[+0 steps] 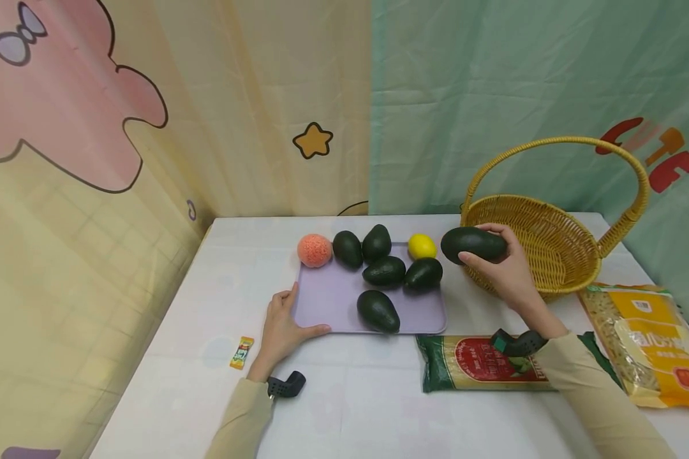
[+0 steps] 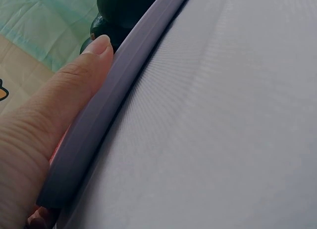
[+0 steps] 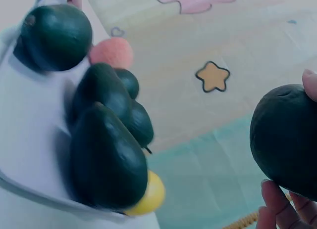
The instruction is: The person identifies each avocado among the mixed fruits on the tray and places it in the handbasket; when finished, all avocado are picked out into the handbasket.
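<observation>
My right hand grips a dark green avocado between thumb and fingers, raised beside the left rim of a yellow wicker basket. In the right wrist view this avocado fills the right edge, fingertips under it. My left hand holds the near left corner of a lilac tray, thumb over the front rim and the other fingers along the left side. Several avocados lie on the tray. A yellow lemon and a bumpy coral-pink ball sit at its far edge.
A green-ended pack of noodles lies in front of the basket, partly under my right forearm. Right of it is an orange bag. A small yellow sachet lies left of my left hand. The basket's tall handle arches above it.
</observation>
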### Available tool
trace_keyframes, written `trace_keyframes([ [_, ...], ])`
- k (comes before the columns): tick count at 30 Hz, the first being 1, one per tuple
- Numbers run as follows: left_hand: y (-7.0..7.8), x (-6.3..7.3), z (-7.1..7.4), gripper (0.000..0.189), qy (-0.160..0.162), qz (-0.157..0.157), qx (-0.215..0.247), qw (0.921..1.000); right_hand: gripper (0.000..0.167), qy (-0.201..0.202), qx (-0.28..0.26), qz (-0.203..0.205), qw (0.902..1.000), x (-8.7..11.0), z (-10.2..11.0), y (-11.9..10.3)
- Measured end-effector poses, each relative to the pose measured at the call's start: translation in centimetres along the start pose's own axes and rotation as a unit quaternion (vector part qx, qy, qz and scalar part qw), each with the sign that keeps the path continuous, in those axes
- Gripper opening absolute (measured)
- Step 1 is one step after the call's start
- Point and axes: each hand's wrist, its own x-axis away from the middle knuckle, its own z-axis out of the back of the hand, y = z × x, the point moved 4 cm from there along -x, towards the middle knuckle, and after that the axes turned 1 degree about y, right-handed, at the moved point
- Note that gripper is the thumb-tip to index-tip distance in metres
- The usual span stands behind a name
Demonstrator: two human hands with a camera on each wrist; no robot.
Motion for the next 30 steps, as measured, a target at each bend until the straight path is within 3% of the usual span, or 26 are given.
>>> trace_keyframes([
  [6,0.1,-0.1,0.0,0.121,0.001,-0.003,0.003,1.0,0.053,0.027,-0.058,0.025,0.9976,-1.1,1.3,-0.8],
  [12,0.1,-0.1,0.0,0.121,-0.001,0.001,0.001,1.0,0.052,0.049,-0.079,0.03,0.9952,-2.1,2.8,-0.8],
  [19,-0.1,0.0,0.0,0.121,0.001,0.0,0.001,1.0,0.056,0.088,-0.007,0.016,0.996,-3.9,5.3,-0.4],
  [23,-0.1,-0.1,0.0,0.122,0.001,0.0,0.0,1.0,0.062,0.105,-0.014,-0.014,0.9943,-5.3,6.7,0.0],
  [30,-0.1,0.0,-0.1,0.121,0.0,0.006,0.004,1.0,0.071,0.113,0.107,-0.076,0.9848,-7.5,8.6,1.4],
])
